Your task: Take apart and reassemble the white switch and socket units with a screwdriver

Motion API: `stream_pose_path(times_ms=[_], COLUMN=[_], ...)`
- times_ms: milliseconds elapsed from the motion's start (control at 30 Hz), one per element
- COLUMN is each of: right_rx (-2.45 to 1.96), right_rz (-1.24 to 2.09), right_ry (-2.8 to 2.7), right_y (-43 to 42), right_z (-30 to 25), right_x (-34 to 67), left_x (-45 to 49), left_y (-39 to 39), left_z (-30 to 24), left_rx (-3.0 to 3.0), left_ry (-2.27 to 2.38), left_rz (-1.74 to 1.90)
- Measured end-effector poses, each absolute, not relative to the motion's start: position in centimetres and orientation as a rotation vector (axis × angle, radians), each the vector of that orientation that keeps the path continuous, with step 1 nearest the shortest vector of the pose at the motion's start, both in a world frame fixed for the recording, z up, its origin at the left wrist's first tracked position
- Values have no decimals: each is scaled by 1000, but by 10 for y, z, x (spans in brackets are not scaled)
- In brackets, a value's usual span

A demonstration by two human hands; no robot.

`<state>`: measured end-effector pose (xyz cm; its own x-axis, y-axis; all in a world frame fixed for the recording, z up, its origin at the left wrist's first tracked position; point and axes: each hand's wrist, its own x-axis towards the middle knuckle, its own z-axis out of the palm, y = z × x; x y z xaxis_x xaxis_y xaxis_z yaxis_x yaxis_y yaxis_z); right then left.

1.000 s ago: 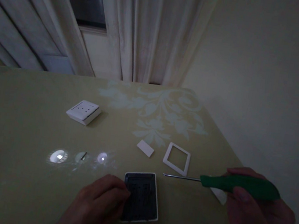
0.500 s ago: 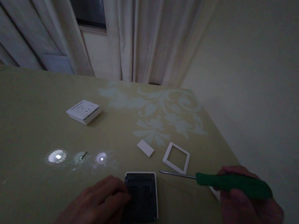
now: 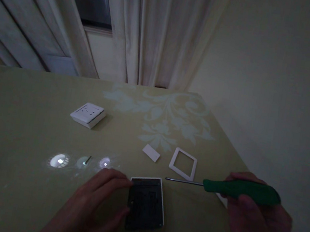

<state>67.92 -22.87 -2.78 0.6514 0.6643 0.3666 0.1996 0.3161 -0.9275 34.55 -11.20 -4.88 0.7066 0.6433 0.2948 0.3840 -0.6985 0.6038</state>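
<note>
A square black-backed piece with a white rim, like the underside of a wall socket, lies on the table in front of me. My left hand is at its left edge, thumb and fingers spread apart, with the fingertips at or just over that edge. A tiny bright spot shows near the thumb tip, too small to name. In my right hand is a screwdriver with a green handle. Its thin shaft points left, the tip a little right of the black piece's upper corner.
Beyond the black piece lie a white square frame and a small white plate. A white wall socket sits farther back left. A screw lies among light reflections. A wall borders the table's right side.
My left thumb and fingers have spread apart, the fingers moving up along the black piece's left edge. The right hand and screwdriver have barely moved.
</note>
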Motion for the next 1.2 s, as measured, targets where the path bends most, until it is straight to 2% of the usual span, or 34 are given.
stream_pose_path(times_ms=[333,1200], right_rx=[-1256,-1304], right_rz=[359,400], right_ry=[-833,-822], right_y=[-230,-222], right_z=[-33,-42], right_x=[682,687], left_x=[357,366], left_y=[-119,-119], left_z=[-78,-70], left_rx=[2451,2235], left_ry=[738,757], left_rz=[609,588])
